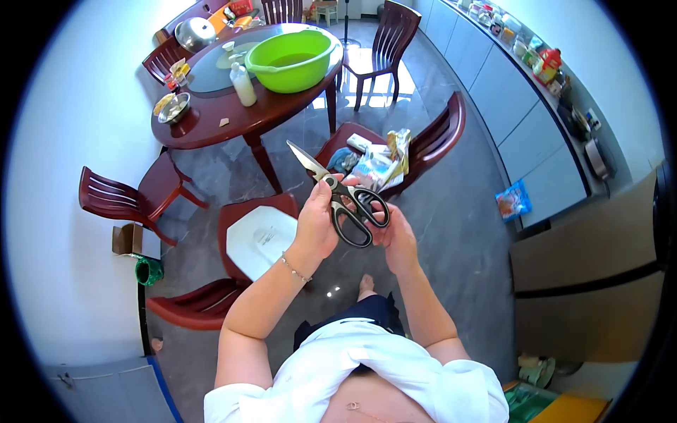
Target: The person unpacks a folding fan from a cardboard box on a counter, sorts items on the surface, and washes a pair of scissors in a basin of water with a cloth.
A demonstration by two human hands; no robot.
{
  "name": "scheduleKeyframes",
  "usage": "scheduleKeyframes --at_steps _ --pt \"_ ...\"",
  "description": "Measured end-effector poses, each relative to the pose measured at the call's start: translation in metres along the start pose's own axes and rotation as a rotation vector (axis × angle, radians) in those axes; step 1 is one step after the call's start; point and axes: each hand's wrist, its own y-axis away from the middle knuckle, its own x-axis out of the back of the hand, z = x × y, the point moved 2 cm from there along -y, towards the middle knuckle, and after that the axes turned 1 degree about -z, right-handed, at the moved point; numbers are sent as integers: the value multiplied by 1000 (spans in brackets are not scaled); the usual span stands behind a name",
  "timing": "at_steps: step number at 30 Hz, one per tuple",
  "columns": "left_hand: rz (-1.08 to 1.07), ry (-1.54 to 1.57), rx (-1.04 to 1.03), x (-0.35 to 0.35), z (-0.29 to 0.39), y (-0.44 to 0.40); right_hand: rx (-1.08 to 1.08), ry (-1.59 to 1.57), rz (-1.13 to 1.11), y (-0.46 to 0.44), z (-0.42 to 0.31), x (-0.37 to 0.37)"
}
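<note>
A pair of scissors (341,192) with black handles is held up in front of me, its silver blades pointing up and to the left. My left hand (319,224) grips it around the pivot, thumb on top. At the handle loops, my right hand (397,238) has its fingers curled against the lower right loop; some fingertips are hidden behind it. Just beyond the scissors, a chair seat bears a pile of plastic packaging (377,168). Below and left of my left hand, a white octagonal lid or tray (259,240) lies on another chair.
A dark red oval table (275,113) carries a large green basin (293,63), a white bottle (243,86) and a metal bowl (174,108). Chairs stand around it. Grey cabinets (504,99) with a cluttered counter line the right side. A blue packet (513,201) is at the cabinet front.
</note>
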Motion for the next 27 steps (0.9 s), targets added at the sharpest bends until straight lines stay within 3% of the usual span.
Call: scheduleKeyframes --at_steps 7,10,12,15,18,19,23,25,27 --pt "75 18 -145 -14 -2 -108 -153 -242 -183 -114 -22 23" --pt "132 -81 -200 2 12 -141 -198 -277 -92 -158 -19 8" --pt "114 -151 -205 24 17 -169 -212 -328 265 -195 -21 -10" --pt "107 -333 -170 41 27 -197 -149 -194 295 -256 -5 -2" --pt "-151 -389 -184 55 45 -223 -193 -142 251 -316 -18 -15" --pt "-307 -306 -117 63 56 -233 -158 -71 129 -340 -17 -8" --pt "-388 214 265 111 76 -272 -107 231 -130 -403 -33 -17" --pt "-431 305 424 122 84 -287 -95 385 -249 -433 -21 -18" --pt "-396 36 467 128 94 -302 -120 526 -325 -458 -18 -27"
